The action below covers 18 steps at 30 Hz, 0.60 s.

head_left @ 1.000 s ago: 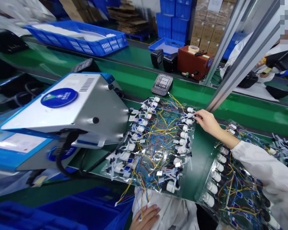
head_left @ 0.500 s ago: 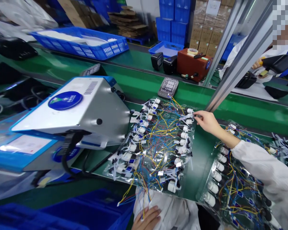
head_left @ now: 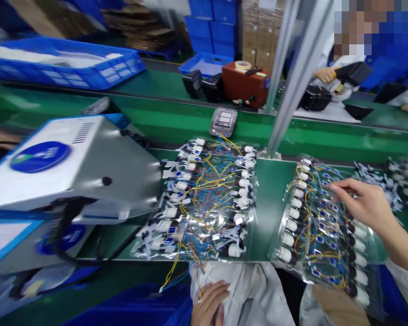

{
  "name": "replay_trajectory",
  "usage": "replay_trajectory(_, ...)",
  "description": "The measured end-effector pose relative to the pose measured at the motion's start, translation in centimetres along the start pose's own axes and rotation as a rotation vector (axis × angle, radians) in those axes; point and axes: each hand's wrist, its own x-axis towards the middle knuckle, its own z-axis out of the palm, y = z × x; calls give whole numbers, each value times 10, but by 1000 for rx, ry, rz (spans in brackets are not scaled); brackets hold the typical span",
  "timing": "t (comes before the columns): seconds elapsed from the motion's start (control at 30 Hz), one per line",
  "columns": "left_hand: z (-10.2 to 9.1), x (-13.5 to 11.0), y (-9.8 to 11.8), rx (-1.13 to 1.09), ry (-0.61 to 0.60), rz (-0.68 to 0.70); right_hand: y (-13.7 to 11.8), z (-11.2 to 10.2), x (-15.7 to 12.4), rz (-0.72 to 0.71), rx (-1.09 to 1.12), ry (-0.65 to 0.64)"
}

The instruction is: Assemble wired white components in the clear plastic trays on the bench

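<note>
My right hand spreads wide, its fingers over a clear bag of wired white connectors, which lies flat on the green conveyor, apparently to keep its rows apart. My left hand rests loosely open on the white coat below.

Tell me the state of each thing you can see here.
Right bare hand: open, over the right clear plastic bag of wired white connectors.
Left bare hand: open, resting on white cloth.
Left clear plastic bag of wired white connectors: flat on the green conveyor belt.
Black digital monitor: display showing digits.
</note>
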Motion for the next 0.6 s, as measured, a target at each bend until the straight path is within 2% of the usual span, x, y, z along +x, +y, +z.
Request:
replay_trajectory(0.1,1,21,14,-127,-8,19,28,-26,-67,181,30,76)
replay_trajectory(0.2,14,47,43,-214,-19,176,52,-26,-138,351,99,171)
replay_trajectory(0.27,26,63,72,-299,-74,342,65,-11,-183,474,171,293)
replay_trajectory(0.37,41,84,118,-440,-160,562,72,21,-238,647,200,485)
replay_trajectory(0.47,47,102,153,-484,-256,724,62,53,-274,698,331,510)
replay_trajectory(0.6,49,122,177,-388,-249,907,36,82,-290,613,570,487)
